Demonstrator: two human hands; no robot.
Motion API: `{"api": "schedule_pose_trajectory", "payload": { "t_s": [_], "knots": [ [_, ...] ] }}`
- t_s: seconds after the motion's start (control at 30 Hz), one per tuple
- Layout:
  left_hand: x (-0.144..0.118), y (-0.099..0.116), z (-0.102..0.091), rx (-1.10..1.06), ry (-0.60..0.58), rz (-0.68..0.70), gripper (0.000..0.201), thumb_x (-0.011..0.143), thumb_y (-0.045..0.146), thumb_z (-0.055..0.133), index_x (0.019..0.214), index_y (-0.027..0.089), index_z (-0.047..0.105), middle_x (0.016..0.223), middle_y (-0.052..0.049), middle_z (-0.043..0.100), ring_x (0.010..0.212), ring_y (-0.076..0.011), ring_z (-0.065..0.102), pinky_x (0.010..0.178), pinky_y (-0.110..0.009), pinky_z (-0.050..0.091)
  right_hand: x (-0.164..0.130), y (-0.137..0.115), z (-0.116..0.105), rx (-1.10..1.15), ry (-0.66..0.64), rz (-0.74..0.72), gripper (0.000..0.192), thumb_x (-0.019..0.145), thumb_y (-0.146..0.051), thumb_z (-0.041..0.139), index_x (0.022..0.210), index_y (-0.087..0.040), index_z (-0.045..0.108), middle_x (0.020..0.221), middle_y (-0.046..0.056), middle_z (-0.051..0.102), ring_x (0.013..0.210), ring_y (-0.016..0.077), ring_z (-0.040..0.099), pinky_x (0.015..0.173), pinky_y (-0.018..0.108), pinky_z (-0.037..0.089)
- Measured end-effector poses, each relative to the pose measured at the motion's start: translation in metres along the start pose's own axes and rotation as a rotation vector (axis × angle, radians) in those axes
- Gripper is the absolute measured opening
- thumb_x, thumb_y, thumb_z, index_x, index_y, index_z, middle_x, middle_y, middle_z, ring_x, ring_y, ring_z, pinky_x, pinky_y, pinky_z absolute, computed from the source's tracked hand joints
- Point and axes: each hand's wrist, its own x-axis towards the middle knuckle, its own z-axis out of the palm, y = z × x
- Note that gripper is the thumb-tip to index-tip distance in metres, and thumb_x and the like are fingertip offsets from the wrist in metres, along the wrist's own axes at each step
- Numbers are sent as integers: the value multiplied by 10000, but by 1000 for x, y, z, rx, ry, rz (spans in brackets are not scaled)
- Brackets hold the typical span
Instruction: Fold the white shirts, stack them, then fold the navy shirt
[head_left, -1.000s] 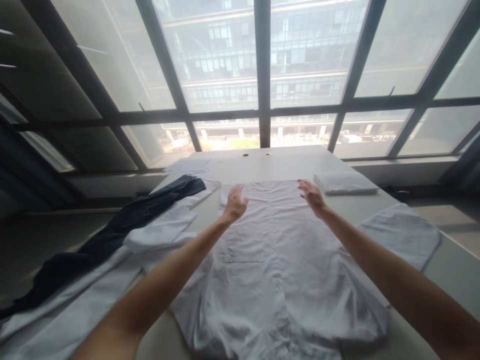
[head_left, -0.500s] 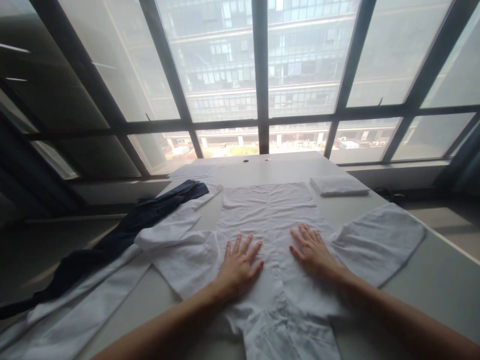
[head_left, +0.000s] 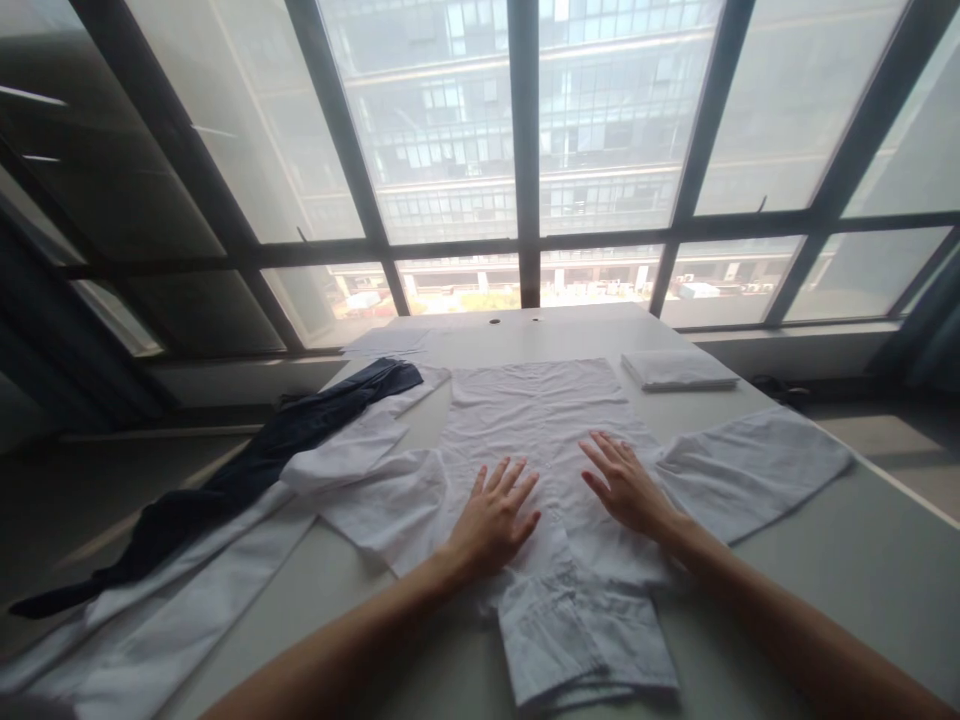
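A white button-front shirt (head_left: 536, 410) lies spread over the table, its sleeves out to both sides and shallow wrinkles across its far part. My left hand (head_left: 495, 510) rests on the cloth left of the button line, fingers apart. On the other side of that line is my right hand (head_left: 622, 485), its fingers also spread over the cloth. Nearest me, the shirt's collar end (head_left: 585, 630) lies bunched in greyish folds. Neither hand grips anything.
Dark blue trousers (head_left: 247, 460) and another white garment (head_left: 202, 590) lie along the table's left side and run past its edge. A folded white cloth (head_left: 679, 371) sits at the back right of the white table (head_left: 480, 345). Large windows (head_left: 450, 130) rise beyond.
My right hand has shifted slightly away from me, and my left hand slightly to the right. The shirt's near end has moved a little, showing more of its lower edge.
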Motion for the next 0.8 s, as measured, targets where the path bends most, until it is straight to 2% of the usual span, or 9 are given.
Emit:
{"api": "schedule_pose_trajectory", "payload": {
  "t_s": [0.1,0.2,0.37,0.5,0.67,0.73,0.8],
  "knots": [
    [-4,3,3,-24,-65,14,544,1023,459,457,1533,270,443,1633,-102,358,1521,-349,265,1202,-630,232,-4,3,2,6,-90,5,505,1013,-380,481,1470,-170,526,1600,198,392,1508,339,310,1185,603,280],
    [-7,3,4,-36,-89,10,545,1028,459,443,1540,273,427,1636,-96,355,1524,-344,260,1207,-620,224,-4,4,-1,10,-18,0,493,1001,-344,501,1458,-162,532,1598,197,396,1500,327,328,1182,576,304],
    [-6,3,2,-55,-78,31,535,1018,411,477,1531,263,440,1640,-98,346,1537,-330,230,1221,-601,207,-2,1,-10,18,-5,-34,364,978,-288,529,1288,-154,664,1368,165,630,1279,293,564,1103,453,436],
    [-4,2,1,-94,-85,91,511,1018,345,481,1520,255,457,1630,-96,366,1527,-292,274,1230,-542,237,-3,2,-10,43,80,-4,353,974,-271,524,1282,-162,656,1316,146,646,1258,278,558,1088,437,446],
    [-3,0,2,-104,-96,87,556,1025,365,460,1552,200,405,1624,-108,374,1523,-272,290,1239,-515,235,-2,9,-6,98,77,-6,282,963,-248,512,1165,-181,696,1202,121,698,1147,270,622,1020,426,488],
    [-4,-1,3,-104,-99,83,578,1026,381,453,1561,174,385,1626,-112,368,1525,-269,285,1243,-504,232,1,14,-11,129,136,2,294,961,-255,498,1166,-171,691,1209,129,697,1147,272,629,1018,430,494],
    [-4,-1,3,-100,-97,82,572,1026,384,449,1555,172,398,1629,-103,364,1526,-271,280,1245,-499,231,6,26,-22,156,256,22,303,957,-268,482,1155,-168,689,1207,136,697,1146,269,634,1022,430,495]
  ]
}}
